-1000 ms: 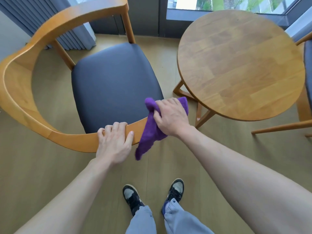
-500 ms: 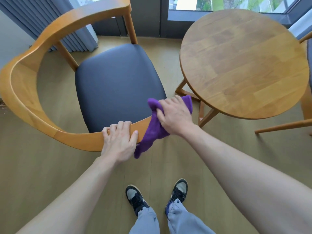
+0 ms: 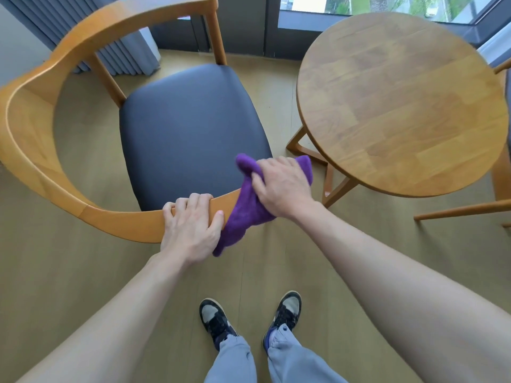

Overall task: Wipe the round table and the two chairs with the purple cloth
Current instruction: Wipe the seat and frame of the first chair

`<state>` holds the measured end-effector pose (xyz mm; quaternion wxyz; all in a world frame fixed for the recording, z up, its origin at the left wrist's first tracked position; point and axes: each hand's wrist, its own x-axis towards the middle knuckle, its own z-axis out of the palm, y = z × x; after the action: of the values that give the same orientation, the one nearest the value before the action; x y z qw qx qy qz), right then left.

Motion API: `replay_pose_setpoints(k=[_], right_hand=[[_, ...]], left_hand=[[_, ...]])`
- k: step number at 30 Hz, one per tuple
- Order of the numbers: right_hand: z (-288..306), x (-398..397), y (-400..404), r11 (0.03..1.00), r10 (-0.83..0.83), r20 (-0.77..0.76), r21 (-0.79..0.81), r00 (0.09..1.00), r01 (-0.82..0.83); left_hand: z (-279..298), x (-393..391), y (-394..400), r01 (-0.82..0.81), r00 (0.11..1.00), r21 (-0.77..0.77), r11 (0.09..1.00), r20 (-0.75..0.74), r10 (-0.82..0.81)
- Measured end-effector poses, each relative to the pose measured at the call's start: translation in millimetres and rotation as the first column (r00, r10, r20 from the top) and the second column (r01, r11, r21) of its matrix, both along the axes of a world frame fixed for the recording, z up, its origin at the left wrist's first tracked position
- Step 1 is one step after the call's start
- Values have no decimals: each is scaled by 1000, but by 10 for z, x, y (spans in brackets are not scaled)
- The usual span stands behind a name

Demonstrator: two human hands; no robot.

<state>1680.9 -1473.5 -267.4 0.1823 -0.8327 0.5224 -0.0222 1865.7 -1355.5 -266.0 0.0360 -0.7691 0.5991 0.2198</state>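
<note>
The right hand [image 3: 282, 186] is curled over a bunched purple cloth [image 3: 246, 214], pressing it onto the near end of a chair's curved wooden rail; compared with a second ago the hand and cloth sit at much the same spot on that rail end, so the wipe looks to be working one small patch rather than travelling. The left hand [image 3: 192, 226], at 9 o'clock from the right and just beside the cloth, has its fingers curled over the top of the same rail and its thumb on the outer face, bracing it as before. A tail of cloth hangs below the rail toward 6 o'clock.

The cloth is soft, nappy and crumpled, likely microfibre. The chair [image 3: 33, 128] has a smooth, honey-coloured bentwood rail that sweeps in one continuous arc, with a matte dark seat pad [image 3: 190, 128] that looks like leatherette. At 2 o'clock from the hands stands the round table [image 3: 401, 100], its top made of joined wood strips with visible grain, on angled legs. A sliver of the second chair [image 3: 470, 210] shows at 3 o'clock, at the frame edge. By judgement the first chair is still under way, with much of the task remaining
</note>
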Motion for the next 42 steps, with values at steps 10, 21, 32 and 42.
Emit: replay_pose_setpoints(k=[10, 21, 32, 42], right_hand=[[-21, 535, 575, 997, 65, 99, -57, 993, -60], [11, 357, 458, 986, -132, 28, -94, 991, 134], [47, 1557, 1200, 996, -90, 76, 4, 993, 89], [61, 1631, 1110, 921, -390, -71, -39, 918, 388]], left_hand=[[10, -19, 16, -13, 1000, -30, 999, -12, 13], [123, 1107, 374, 46, 994, 115, 992, 91, -56], [108, 1498, 309, 295, 955, 83, 952, -53, -292], [53, 1581, 305, 393, 918, 26, 919, -74, -390]])
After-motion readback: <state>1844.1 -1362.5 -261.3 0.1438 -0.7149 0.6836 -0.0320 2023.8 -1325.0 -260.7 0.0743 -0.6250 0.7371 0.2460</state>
